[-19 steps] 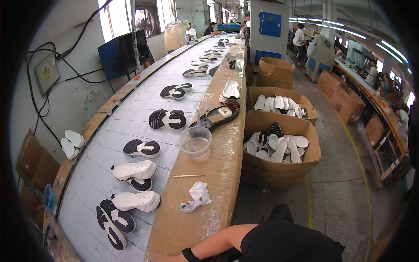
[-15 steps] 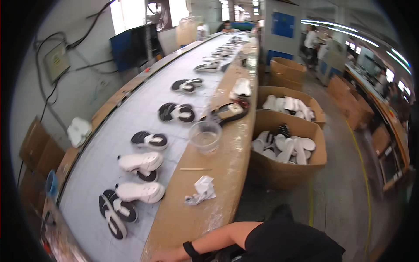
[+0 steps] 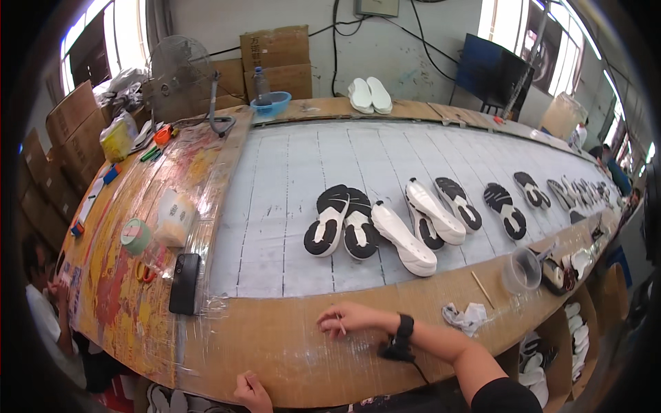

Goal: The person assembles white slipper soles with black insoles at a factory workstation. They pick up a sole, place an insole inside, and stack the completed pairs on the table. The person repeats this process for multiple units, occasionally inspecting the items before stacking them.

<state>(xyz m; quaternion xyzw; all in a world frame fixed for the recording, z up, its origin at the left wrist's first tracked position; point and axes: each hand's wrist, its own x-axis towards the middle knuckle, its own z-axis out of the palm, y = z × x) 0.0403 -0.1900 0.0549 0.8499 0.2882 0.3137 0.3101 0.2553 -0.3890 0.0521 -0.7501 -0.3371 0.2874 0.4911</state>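
A thin stick is pinched in the fingers of the right hand (image 3: pixel 350 318), which is laid on the wooden edge of the surface (image 3: pixel 289 344) w/ forearm coming in from the lower right and a black wrist strap (image 3: pixel 403 330) w/ cord trailing off it. The left hand (image 3: pixel 251 391) is seen only at the bottom edge, fingers curled on the surface rim; whether anything is gripped can't be told.

Risks, as judged: the cord could be snagged on the surface edge if the arm is swung; the stick could be dropped or snapped if pressed flat. The black-and-white sole pair (image 3: pixel 342 221) just ahead of the right hand could be knocked askew by a hasty reach. The crumpled rag (image 3: pixel 465 317) and plastic cup (image 3: pixel 521 270) further right of that hand could be swept off.

Vs. the earlier frame: the view is swung round toward the belt's end, so the fan (image 3: pixel 173 79), blue bowl (image 3: pixel 270 107) and phone (image 3: pixel 184 283) left of the hands are now shown; the floor boxes are lost from view
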